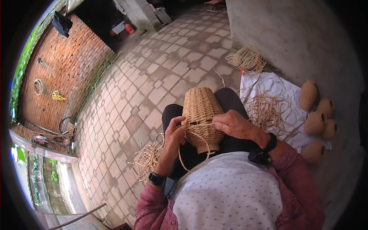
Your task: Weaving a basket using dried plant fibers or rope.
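A tan woven basket (202,103), vase-shaped and of twisted cord, lies across my lap between my knees. A dark slit runs across its middle, between the wide upper part and the narrower neck. My left hand (175,132) grips the basket's left side beside the slit, thumb and fingers closed on the weave. At the slit's right end my right hand (234,124) is closed in a pinch; what lies between its fingertips is hidden. A loose cord (181,161) loops from near my left hand down past the basket's narrow end.
Loose cord (147,157) lies on the paving by my left leg. To my right, a tangle of cord (268,111) rests on a white cloth (293,90), with a coiled bundle (249,59) beyond. Several woven vases (315,122) stand beside the cloth. A brick wall (57,76) rises at left.
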`<state>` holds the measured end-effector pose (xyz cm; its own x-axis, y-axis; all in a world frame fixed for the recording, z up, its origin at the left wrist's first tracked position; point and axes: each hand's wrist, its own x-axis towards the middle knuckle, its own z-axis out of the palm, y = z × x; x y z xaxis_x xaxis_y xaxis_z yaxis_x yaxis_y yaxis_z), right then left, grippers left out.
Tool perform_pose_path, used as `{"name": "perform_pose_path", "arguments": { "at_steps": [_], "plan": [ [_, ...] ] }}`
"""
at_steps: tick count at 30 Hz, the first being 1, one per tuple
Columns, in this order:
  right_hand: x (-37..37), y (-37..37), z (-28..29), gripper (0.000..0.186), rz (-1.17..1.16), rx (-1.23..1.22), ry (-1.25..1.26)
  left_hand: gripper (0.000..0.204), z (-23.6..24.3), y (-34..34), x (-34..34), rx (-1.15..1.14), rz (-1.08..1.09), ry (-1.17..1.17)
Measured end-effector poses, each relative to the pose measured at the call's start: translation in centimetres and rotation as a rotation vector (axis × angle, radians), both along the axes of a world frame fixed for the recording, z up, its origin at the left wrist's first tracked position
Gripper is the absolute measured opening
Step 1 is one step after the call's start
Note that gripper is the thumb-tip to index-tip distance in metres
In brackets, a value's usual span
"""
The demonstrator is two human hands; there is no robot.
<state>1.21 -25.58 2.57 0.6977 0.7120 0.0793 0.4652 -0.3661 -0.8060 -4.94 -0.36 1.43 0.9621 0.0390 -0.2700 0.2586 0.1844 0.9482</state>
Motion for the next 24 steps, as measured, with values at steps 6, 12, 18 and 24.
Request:
{"name": "perform_pose_path", "arguments": {
  "at_steps": [6,12,18,24],
  "plan": [
    [4.2,-15.3,-3.1,0.027,-0.615,0.246,-0.182,0.030,0.6,0.9,-0.6,0.191,-0.044,-0.085],
    [5.3,-34.3,-17.4,0.027,-1.030,-0.444,-0.368,0.031,0.7,1.8,-0.4,0.281,-0.125,-0.152],
    [3.4,-15.7,-10.7,0.035,-0.749,0.018,-0.329,0.023,1.3,1.3,-0.5,0.410,-0.056,-0.292],
    [-1.9,-1.8,-0.9,0.022,-0.192,0.199,-0.052,0.009,2.1,-0.8,-0.1,0.800,-0.032,-0.623]
  ]
}}
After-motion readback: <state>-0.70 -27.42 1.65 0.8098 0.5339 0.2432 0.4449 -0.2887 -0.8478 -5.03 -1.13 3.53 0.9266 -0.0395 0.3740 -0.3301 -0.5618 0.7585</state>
